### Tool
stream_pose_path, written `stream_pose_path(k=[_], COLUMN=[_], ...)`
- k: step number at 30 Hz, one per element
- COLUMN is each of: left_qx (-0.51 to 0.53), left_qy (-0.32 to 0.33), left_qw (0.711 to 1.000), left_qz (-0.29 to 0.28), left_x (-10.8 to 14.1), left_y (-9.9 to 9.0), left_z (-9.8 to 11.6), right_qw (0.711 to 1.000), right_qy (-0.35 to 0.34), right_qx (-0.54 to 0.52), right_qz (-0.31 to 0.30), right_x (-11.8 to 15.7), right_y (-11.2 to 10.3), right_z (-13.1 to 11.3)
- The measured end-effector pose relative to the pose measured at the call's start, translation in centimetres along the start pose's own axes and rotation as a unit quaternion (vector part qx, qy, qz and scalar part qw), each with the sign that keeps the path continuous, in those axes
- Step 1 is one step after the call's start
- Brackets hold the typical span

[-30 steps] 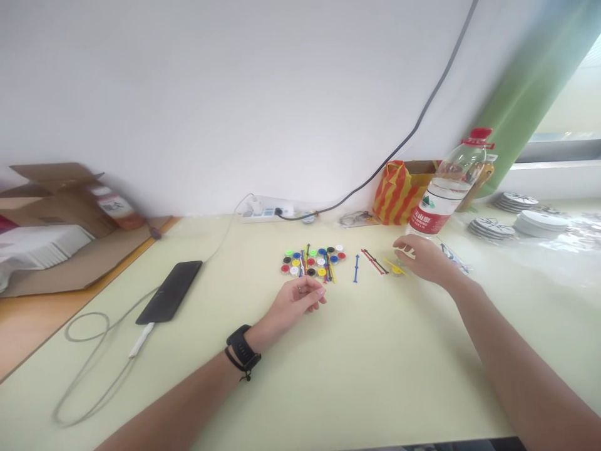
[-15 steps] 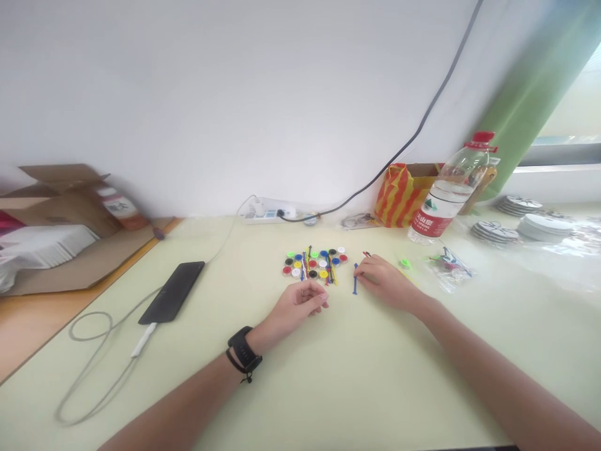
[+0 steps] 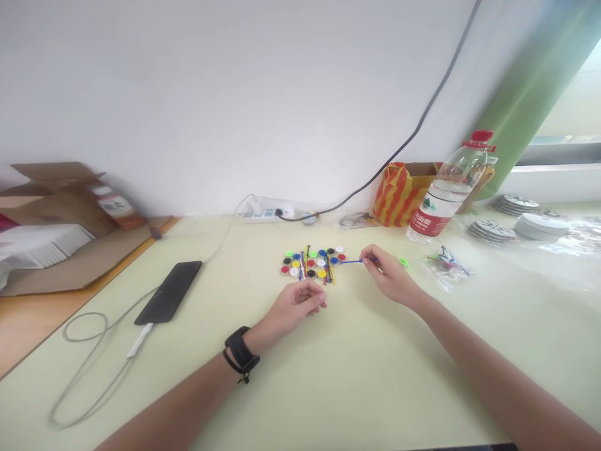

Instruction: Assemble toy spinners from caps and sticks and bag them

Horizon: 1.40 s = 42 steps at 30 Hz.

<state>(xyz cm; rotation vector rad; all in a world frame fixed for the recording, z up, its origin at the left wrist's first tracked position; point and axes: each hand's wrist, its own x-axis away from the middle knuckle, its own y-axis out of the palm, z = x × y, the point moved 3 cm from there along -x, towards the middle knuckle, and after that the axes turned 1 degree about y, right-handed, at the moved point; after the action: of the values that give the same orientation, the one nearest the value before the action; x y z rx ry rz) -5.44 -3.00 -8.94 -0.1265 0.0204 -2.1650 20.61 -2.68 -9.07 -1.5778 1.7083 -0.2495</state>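
My right hand (image 3: 385, 270) pinches a thin blue plastic stick (image 3: 350, 261) between thumb and fingertips. The stick lies nearly level, its free end pointing left, close to the blue and red discs at the group's right edge. Small round discs (image 3: 320, 274) in green, blue, black, red, white and yellow are laid out close together in rows. Across them lie several thin coloured sticks (image 3: 330, 268), in two upright bunches. Just in front of the discs, my left hand (image 3: 298, 305) rests with loosely curled fingers, a little apart and with nothing visible in them.
A green disc (image 3: 404, 262) and a clear plastic bag of small parts (image 3: 446, 266) lie right of my right hand. Behind stand a large water bottle (image 3: 439, 207) and a striped bag (image 3: 394, 197). A black phone (image 3: 169, 293) with a cable lies left.
My right hand has lifted slightly and turned, swinging the blue stick from upright to nearly level, its end now near the discs. The left hand stays about where it was.
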Motion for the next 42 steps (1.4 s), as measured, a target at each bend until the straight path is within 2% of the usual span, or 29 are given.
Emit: stream_pose_path(k=[6, 13, 25, 35, 38, 42], left_qx=[0.006, -0.012, -0.017, -0.040, -0.111, -0.247], left_qy=[-0.001, 0.004, 0.005, 0.023, 0.073, 0.127], left_qw=[1.000, 1.000, 1.000, 0.999, 0.991, 0.961], left_qz=[-0.006, -0.003, -0.005, -0.021, -0.017, -0.005], left_x=[-0.1, -0.1, 0.0, -0.1, 0.1, 0.8], left_y=[0.0, 0.0, -0.1, -0.1, 0.1, 0.4], left_z=[-0.2, 0.0, 0.0, -0.2, -0.1, -0.1], right_qw=[0.997, 0.994, 0.984, 0.988, 0.989, 0.984], right_qy=[-0.058, -0.074, -0.110, -0.027, -0.010, 0.003], right_qx=[0.044, 0.085, 0.133, 0.154, 0.135, 0.043], right_qz=[0.032, -0.001, -0.039, -0.005, -0.056, -0.174], right_x=[0.3, 0.6, 0.6, 0.2, 0.4, 1.0], right_y=[0.8, 1.8, 1.9, -0.1, 0.2, 1.6], right_z=[0.2, 0.5, -0.3, -1.1, -1.4, -2.8])
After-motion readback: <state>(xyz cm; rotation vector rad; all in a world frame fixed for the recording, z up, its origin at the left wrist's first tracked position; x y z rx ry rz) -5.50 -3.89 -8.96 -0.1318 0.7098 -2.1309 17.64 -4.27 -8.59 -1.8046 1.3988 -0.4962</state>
